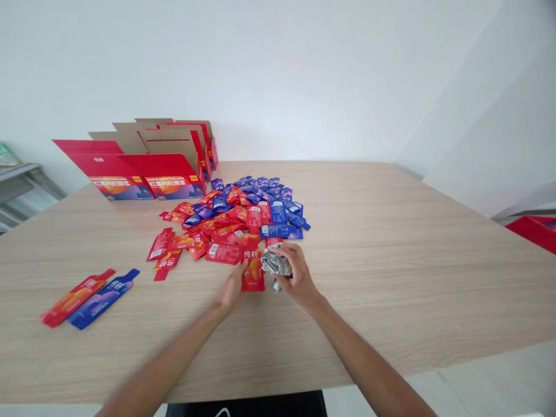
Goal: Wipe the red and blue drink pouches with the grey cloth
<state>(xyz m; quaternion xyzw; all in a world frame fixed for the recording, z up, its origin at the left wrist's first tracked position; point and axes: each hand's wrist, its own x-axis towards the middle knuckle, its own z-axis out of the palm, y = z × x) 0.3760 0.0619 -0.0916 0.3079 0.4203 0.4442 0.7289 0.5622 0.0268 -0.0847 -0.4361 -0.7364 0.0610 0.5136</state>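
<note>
pouch (252, 278) in red is pinched by my left hand (231, 291), a crumpled wad (274, 263) gripped in my right hand (301, 280); left of both, one red-and-blue pair (79, 296) lies apart; the heap (222, 222) beyond them looks unsorted.

Over a pale wooden tabletop (391, 249), the person's left grip (231, 289) has its fingers at the left edge of an orange-printed red pouch (252, 275), while the right grip (300, 277) clasps a crumpled grey-white wad (275, 263) just beside it. Beyond them spreads a loose heap of red and blue pouches (254, 217), with open-flapped cartons (176, 186) standing behind it to the left. Nearer, at left, a long red pouch (77, 299) and a blue one (104, 301) lie side by side.
</note>
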